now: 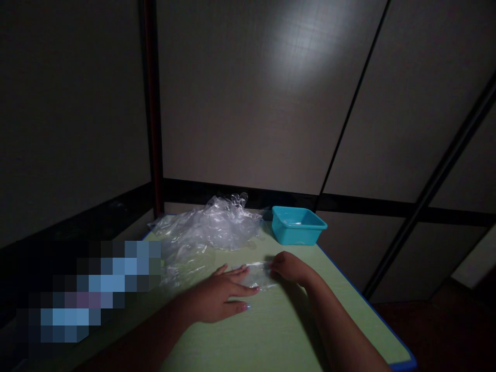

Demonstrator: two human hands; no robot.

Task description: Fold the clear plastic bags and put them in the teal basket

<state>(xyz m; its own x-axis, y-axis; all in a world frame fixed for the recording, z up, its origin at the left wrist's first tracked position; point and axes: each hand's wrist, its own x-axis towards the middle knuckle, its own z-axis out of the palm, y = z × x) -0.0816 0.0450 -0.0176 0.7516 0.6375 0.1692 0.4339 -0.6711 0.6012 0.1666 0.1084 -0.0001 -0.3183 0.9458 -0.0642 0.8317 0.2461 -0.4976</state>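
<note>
A thin, clear disposable plastic glove (260,274) lies flat on the pale green table, its outline hard to make out. My left hand (222,295) rests on its left part, palm down with the fingers spread. At the glove's right end, my right hand (289,267) has its fingers curled and pinched together on the plastic; the fingertips are partly hidden. Behind my left hand is a loose heap of crumpled clear plastic gloves (220,225), some with finger-shaped ends sticking up.
A turquoise plastic basket (296,235) stands at the table's far right corner. The green table (240,343) has a blue edge and sits against panelled walls (248,113). A pixelated patch (104,284) covers something at the left.
</note>
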